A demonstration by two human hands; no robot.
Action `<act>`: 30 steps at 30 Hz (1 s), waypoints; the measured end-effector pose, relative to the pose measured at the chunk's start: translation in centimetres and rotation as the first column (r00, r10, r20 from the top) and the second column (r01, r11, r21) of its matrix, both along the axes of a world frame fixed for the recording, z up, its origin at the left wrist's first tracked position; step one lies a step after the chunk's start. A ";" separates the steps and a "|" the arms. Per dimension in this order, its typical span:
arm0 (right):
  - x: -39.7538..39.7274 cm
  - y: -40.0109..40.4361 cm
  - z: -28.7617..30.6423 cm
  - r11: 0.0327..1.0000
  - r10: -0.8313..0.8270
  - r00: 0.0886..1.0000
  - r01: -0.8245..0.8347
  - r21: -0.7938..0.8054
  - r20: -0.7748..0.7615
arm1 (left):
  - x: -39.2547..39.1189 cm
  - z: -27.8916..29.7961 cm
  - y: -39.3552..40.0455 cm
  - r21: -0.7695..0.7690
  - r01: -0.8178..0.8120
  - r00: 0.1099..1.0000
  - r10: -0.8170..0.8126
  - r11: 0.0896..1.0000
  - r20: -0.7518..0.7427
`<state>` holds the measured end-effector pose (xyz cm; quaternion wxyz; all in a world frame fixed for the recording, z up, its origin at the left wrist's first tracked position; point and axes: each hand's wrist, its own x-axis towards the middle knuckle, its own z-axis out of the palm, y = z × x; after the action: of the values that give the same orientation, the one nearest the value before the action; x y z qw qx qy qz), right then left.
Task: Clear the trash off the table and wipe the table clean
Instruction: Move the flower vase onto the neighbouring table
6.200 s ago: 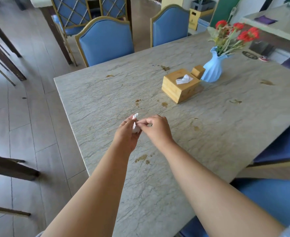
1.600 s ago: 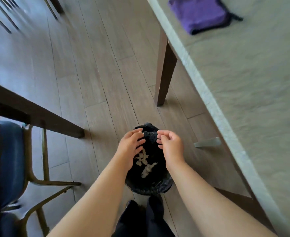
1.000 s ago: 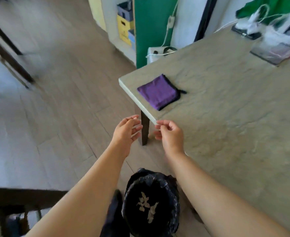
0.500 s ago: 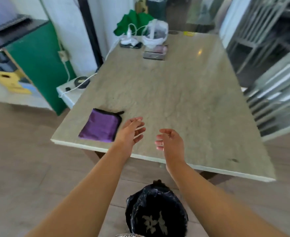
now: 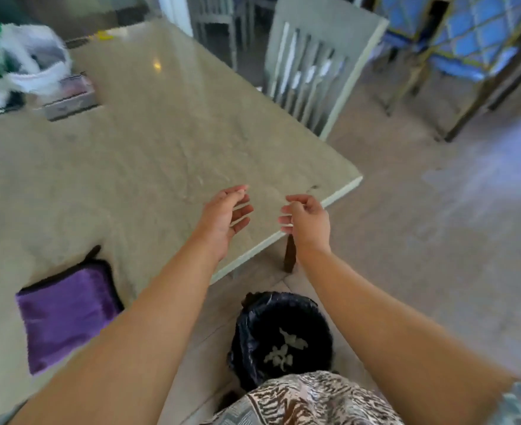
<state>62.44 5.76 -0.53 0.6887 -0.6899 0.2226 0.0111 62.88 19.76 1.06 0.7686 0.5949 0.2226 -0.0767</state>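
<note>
Over the table (image 5: 161,142) corner | left hand (image 5: 222,217) and right hand (image 5: 306,222) loosely spread, holding nothing | purple cloth (image 5: 66,314) at 8 o'clock | bin (image 5: 280,335) at 6

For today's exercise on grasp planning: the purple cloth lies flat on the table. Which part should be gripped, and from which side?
Pinch the purple cloth at its right edge, coming from above with the left hand, which is empty and the nearer one. It lies flat and folded on the table, so there is nothing to wrap around; a free edge is probably easiest to lift.
</note>
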 end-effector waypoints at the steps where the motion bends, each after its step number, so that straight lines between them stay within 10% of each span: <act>1: -0.9 -0.3 0.0 0.997 -0.077 0.997 0.077 0.016 -0.007 | -0.1 -0.1 -0.2 -0.001 0.064 0.998 -0.064 0.998 0.002; 13: -16.4 -5.7 -0.6 0.776 -0.626 0.778 0.628 0.060 -0.052 | -8.4 -2.0 -9.2 -0.111 0.550 0.828 -0.558 0.828 -0.058; 30: -48.3 -15.0 0.1 0.218 -0.976 0.219 0.968 0.125 0.004 | -35.1 -0.1 -25.6 -0.196 0.879 0.436 -0.899 0.434 -0.036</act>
<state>14.09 -9.26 -0.38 0.5853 -0.3666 0.5751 -0.4384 27.79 -5.88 0.94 0.6374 0.5571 -0.0793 -0.5263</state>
